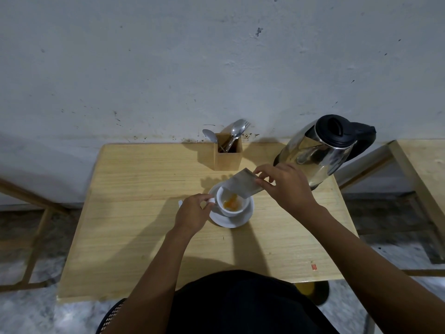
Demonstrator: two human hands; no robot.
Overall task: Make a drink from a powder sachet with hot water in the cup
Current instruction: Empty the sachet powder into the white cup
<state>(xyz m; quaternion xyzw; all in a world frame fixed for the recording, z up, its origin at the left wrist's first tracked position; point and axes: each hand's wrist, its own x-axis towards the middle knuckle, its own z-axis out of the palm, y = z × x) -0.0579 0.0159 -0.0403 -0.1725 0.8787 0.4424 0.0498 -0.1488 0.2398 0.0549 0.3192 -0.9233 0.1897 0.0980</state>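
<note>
Orange powder [230,204] lies in a small heap at the bottom of the white cup [232,203], which stands on a white saucer [238,219] near the middle of the pale wooden table [134,213]. The left hand [192,213] pinches the cup's handle between thumb and fingers. The right hand [285,183] grips the far end of a grey sachet [243,185], tilted so its lower open corner hangs over the cup's rim (whether it touches the rim is hard to tell). Behind the cup, a wooden holder [228,154] with spoons [237,130] stands against the wall. A steel kettle [317,150] with a black lid sits at the table's far right corner, just beyond the right hand.
</note>
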